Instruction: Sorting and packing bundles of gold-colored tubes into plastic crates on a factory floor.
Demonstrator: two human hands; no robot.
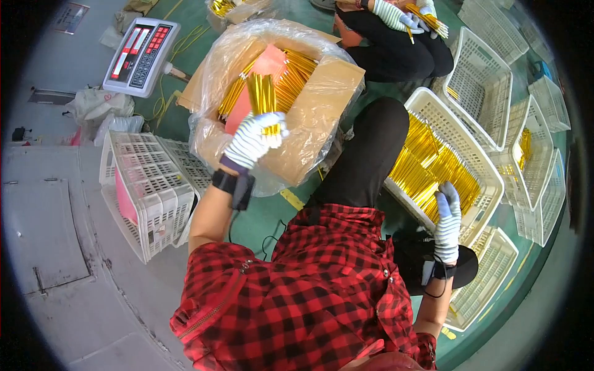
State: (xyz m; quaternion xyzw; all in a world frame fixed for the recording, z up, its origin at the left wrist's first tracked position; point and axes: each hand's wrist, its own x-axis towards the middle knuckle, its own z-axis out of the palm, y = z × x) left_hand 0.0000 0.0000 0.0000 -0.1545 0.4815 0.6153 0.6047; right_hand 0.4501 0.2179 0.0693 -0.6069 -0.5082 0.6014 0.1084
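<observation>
My left hand, in a white-and-grey striped glove, is closed around an upright bundle of shiny gold pencil-like sticks. It is above a cardboard box lined with clear plastic, where more gold sticks lie with pink sheets. On the right, my gloved right hand reaches over the near edge of a white plastic crate. Its fingers are stretched out at the gold sticks heaped inside, with nothing seen in its grip. Whether the fingertips touch the sticks is hard to tell.
A digital scale stands at the far left. White crates lie at left, and several more crowd the right side. Across from me, a seated person's gloved hands hold similar sticks. A plastic bag sits behind the box.
</observation>
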